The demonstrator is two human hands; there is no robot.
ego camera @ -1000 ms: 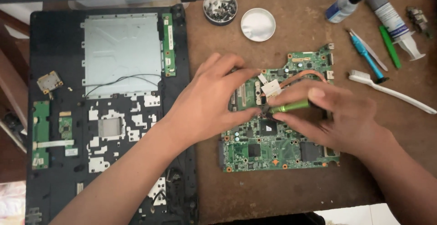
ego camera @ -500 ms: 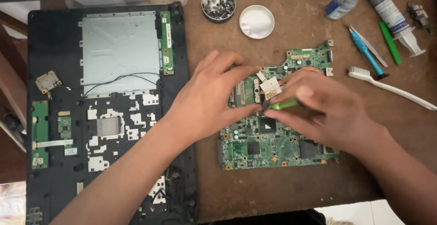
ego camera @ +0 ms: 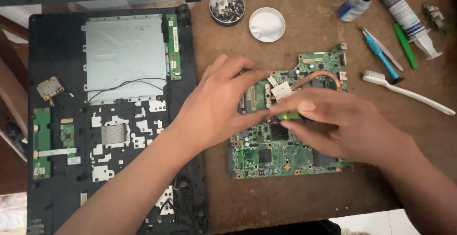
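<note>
1. While the left hand lies much as it did half a second ago, fingers spread and its tips pressing the green circuit board, the right hand has slid a little leftward over the board.
2. The right hand's fingers are pressed together, pinching a green tool; its tip and most of its shaft are hidden, so its kind is unclear. Both hands cover the board's middle.
3. The board lies flat on the brown table, just right of the open black laptop base, with a copper pipe curving along its far part.
</note>
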